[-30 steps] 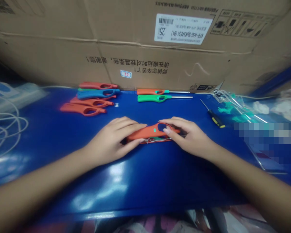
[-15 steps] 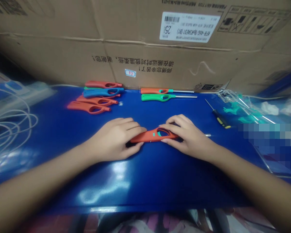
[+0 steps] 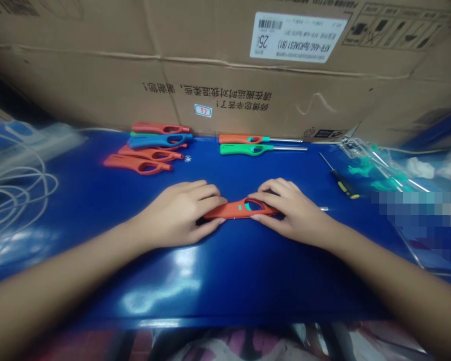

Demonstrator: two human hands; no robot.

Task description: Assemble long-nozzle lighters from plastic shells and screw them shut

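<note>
An orange long-necked lighter [image 3: 231, 210] lies crosswise between my hands, just above or on the blue table; I cannot tell which. My left hand [image 3: 186, 213] is closed round the handle's left end. Thumb and fingers of my right hand [image 3: 285, 205] pinch the lighter near its finger loop, where a teal trigger shows. Past my right hand sticks out the metal tip [image 3: 323, 208]; the rest of the tube is hidden under that hand. Behind lie an orange lighter [image 3: 235, 139] and a green lighter [image 3: 233, 150], both with metal tubes.
Several red-orange handle shells [image 3: 139, 163] and a blue one [image 3: 150, 141] are piled at back left, beside tiny metal pieces [image 3: 188, 158]. A screwdriver [image 3: 344, 184], teal parts [image 3: 361, 168] and metal tubes lie right. White cable [image 3: 41, 175] coils left. A cardboard box [image 3: 108, 90] walls the back.
The view has shifted very slightly. Both hands keep the same hold on the orange lighter, with hardly any movement.
</note>
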